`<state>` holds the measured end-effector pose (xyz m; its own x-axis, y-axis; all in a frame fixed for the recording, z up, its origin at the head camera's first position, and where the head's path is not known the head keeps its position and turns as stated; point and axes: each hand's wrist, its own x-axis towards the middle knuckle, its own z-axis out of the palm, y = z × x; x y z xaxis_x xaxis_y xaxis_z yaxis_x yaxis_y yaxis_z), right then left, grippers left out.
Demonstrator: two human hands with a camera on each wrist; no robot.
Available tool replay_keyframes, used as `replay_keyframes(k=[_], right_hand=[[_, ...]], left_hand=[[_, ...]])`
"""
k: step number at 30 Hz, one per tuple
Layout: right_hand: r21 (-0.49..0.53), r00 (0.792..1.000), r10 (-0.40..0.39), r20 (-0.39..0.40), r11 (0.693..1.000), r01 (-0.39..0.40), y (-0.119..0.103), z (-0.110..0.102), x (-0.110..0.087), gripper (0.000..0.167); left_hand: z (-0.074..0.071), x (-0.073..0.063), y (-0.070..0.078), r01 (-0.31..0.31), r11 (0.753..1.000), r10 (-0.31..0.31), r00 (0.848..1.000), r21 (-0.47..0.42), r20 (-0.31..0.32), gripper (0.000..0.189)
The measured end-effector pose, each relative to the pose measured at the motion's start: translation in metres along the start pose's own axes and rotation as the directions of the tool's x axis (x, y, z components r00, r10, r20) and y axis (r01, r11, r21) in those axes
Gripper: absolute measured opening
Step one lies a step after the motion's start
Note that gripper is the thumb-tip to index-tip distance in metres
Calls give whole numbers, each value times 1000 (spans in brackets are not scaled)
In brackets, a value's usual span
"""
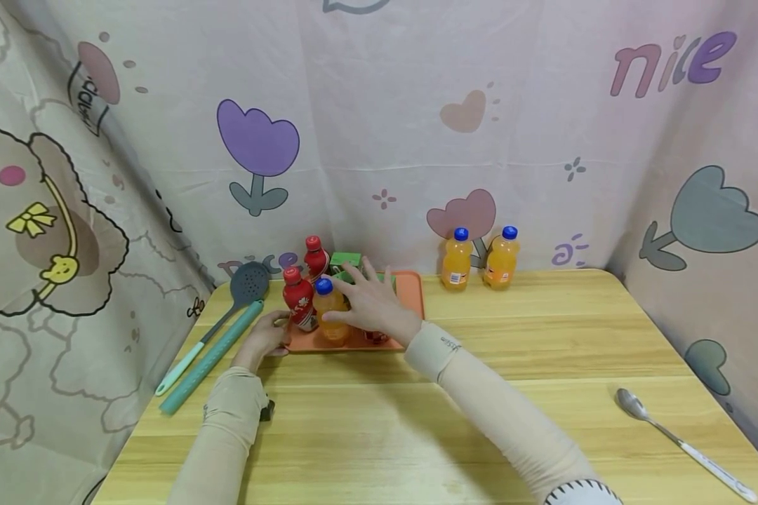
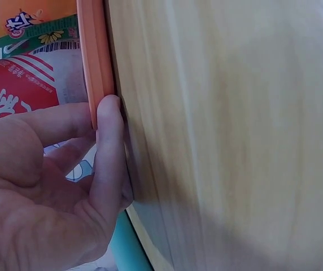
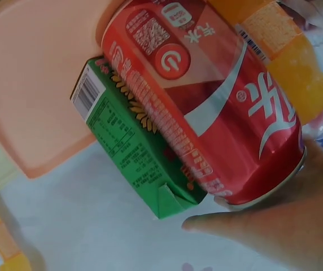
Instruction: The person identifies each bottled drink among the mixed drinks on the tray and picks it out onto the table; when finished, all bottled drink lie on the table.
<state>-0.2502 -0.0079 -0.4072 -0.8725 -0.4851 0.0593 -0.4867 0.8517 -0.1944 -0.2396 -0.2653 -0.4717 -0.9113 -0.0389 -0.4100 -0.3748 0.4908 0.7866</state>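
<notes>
Around your work, two orange-juice bottles (image 1: pixel 457 263) are standing upright on the wooden table (image 1: pixel 512 421), to the right of the orange tray (image 1: pixel 410 298) and near the curtain (image 1: pixel 379 105). A metal spoon (image 1: pixel 676 442) is lying well apart toward the right edge, while a slotted ladle (image 1: pixel 249 284) and a teal rod (image 1: pixel 211 358) are lying side by side just left of your left hand (image 1: pixel 265 340). On the tray, a red bottle (image 1: pixel 300 301) is standing near the left end with another red-capped bottle (image 1: pixel 316 258) behind it, and a blue-capped juice bottle (image 1: pixel 331 315) is standing at the front, crowding the thumb side of your right hand (image 1: pixel 379 305). A green carton (image 3: pixel 136 138) is sitting right alongside the red can (image 3: pixel 223 101); you are partly covering this group from above.

Your left fingers are pinching the tray's rim at its near left corner, one digit on each side. Your right fingers are spreading wide and nearly straight, closing around nothing. The can is standing on the tray beneath your right palm, its end just beside your fingers; you cannot tell whether skin is touching it.
</notes>
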Motion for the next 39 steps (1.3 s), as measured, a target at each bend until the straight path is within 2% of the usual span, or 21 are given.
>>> replay_keyframes(k=[9,22,25,35,39], right_hand=[[55,996,-33,-84,998,37,-1,2,1,78],[98,977,-118,-177,986,137,-1,5,-2,72],[163,969,-115,-217,975,152,-1,3,-6,73],[412,949,-59,-309,891,190,-8,-7,-17,70],[536,944,-26,-328,818,208,-11,-10,-20,70]], left_hand=[[0,0,0,-6,1000,6,1000,2,-7,75],[1,1,-2,-13,1000,13,1000,1,-20,75],[0,1,-1,-13,1000,14,1000,2,-19,75],[0,2,-2,-23,1000,23,1000,11,-19,76],[1,3,-4,-28,1000,28,999,12,-17,76]])
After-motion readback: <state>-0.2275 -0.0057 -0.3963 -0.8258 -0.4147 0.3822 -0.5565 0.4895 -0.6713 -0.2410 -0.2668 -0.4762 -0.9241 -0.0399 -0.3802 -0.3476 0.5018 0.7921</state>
